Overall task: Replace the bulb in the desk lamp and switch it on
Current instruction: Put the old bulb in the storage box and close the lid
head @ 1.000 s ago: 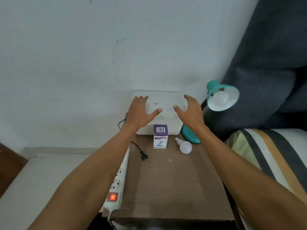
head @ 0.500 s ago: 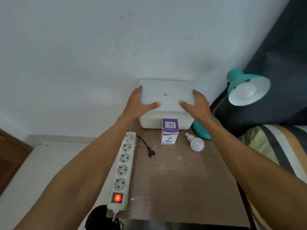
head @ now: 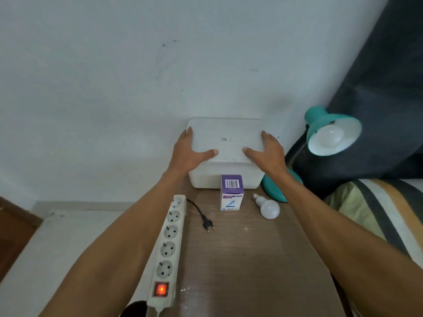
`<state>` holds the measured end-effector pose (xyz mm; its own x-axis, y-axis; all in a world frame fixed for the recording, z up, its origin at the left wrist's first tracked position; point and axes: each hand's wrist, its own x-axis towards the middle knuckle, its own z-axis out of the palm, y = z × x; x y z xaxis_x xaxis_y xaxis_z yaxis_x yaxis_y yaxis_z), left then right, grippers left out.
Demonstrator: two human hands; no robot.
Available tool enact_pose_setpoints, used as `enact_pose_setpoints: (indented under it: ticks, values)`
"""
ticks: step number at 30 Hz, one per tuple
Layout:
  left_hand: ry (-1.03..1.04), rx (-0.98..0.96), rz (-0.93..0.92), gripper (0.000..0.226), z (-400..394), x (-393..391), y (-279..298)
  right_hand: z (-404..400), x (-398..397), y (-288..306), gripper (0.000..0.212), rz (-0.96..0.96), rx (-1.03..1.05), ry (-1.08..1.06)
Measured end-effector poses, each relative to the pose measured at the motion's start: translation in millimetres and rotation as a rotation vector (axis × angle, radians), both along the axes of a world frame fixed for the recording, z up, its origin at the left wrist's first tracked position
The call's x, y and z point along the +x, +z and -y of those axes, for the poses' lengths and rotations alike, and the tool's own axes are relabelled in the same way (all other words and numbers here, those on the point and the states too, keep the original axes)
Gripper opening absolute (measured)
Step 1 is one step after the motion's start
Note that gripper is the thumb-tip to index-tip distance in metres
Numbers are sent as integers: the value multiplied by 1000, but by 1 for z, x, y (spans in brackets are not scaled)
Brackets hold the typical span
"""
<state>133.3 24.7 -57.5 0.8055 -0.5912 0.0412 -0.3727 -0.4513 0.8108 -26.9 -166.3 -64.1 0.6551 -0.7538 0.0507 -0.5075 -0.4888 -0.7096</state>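
Observation:
A teal desk lamp (head: 320, 120) stands at the table's right back corner, its shade tipped toward me with a white bulb (head: 332, 138) screwed in. Near its base (head: 278, 191) a loose white bulb (head: 270, 208) lies on the wooden table (head: 251, 259). A purple and white bulb carton (head: 231, 193) stands upright in front of a white box (head: 226, 133). My left hand (head: 187, 154) lies along the lid's left edge and my right hand (head: 267, 154) along its right edge, thumbs flat on top. The lamp's black plug (head: 207, 224) lies unplugged.
A white power strip (head: 169, 245) runs along the table's left edge, its red switch (head: 161, 289) lit. A striped pillow (head: 377, 213) and dark fabric (head: 377, 99) press against the right side. The white wall is directly behind the box.
Both hands came down from above the white box onto its lid and now sit at its side edges. My view has moved closer and tilted down.

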Motion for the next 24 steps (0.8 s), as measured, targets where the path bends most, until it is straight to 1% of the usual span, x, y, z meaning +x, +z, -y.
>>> enact_pose_setpoints:
  ticks: [7, 11, 15, 21, 24]
  values:
    - [5, -29, 54, 119, -11, -13, 17, -13, -11, 18, 105, 38, 2, -6]
    - [9, -32, 72, 120, -26, -30, 28, -28, -29, 29, 95, 83, -40, 2]
    - [13, -51, 89, 119, -50, -63, 29, -51, -61, 32, 90, 114, -73, -5]
    - [5, -61, 82, 115, -93, -125, 8, -99, -123, 17, 83, 124, -90, -32]
    - [17, -41, 90, 114, -112, -154, -7, -121, -151, 2, 82, 88, -85, -42]
